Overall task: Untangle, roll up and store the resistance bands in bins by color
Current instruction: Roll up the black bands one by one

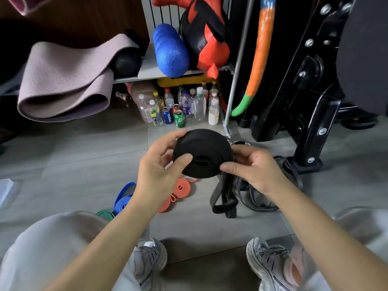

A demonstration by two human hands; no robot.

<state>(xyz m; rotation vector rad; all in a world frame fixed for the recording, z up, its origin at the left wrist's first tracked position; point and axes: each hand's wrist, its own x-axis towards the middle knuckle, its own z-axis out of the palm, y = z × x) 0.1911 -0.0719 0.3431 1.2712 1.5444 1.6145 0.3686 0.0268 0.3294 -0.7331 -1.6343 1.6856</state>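
A black resistance band roll (206, 148), wound into a thick disc, is held above the floor between both hands. My left hand (156, 166) grips its left side, thumb on the face. My right hand (255, 166) pinches its right side, thumb near the coil's centre. The band's loose tail (223, 198) hangs down from the roll to the floor. On the tiles below lie a rolled blue band (123, 197), a rolled orange-red band (180, 189), a green band (106, 214) partly hidden by my knee, and a tangled dark grey band (258, 200).
Several bottles and cans (178, 110) stand under a metal shelf (147, 68) holding a blue foam roller (170, 51). A folded mat (63, 80) lies at left, a black machine frame (304, 101) at right. My shoes (270, 263) and knees frame the floor.
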